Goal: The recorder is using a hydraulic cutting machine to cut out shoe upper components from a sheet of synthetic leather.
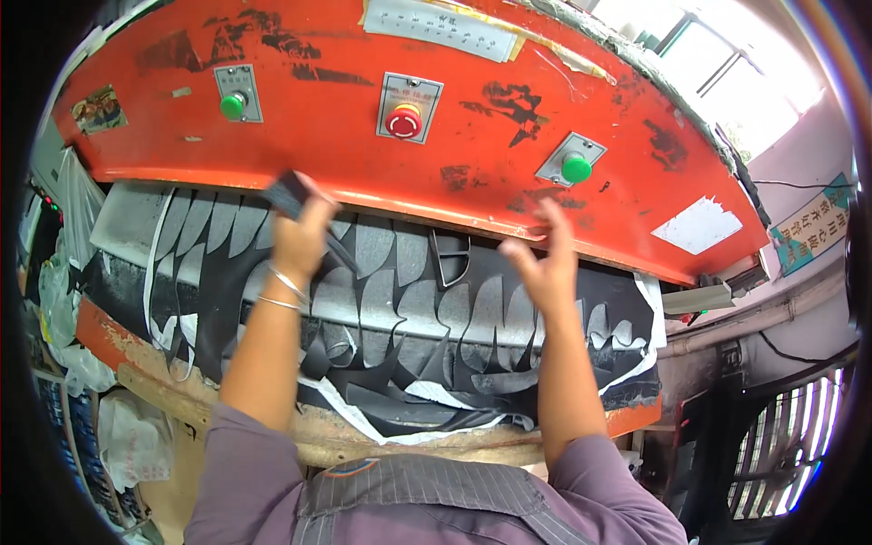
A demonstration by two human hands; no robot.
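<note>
My left hand (309,232) is raised near the lower edge of the red machine front, its fingers closed round a dark, flat cut piece (286,193). A bracelet is on that wrist. To the right, my right hand (550,263) has its thumb and fingers apart and holds nothing. Below both hands lies a black sheet (222,300) with several leaf-shaped holes showing a grey bed (422,309). Between the hands, a curved metal cutting die (451,257) stands on the sheet against the far side. White strips (368,425) edge the sheet, which is crumpled at the near side.
The red machine front (318,118) spans the far side. On it are a green button (233,105), a red stop button (403,120) and another green button (576,167). Plastic bags (59,300) hang at the left. A worn wooden beam (363,454) runs along the near edge.
</note>
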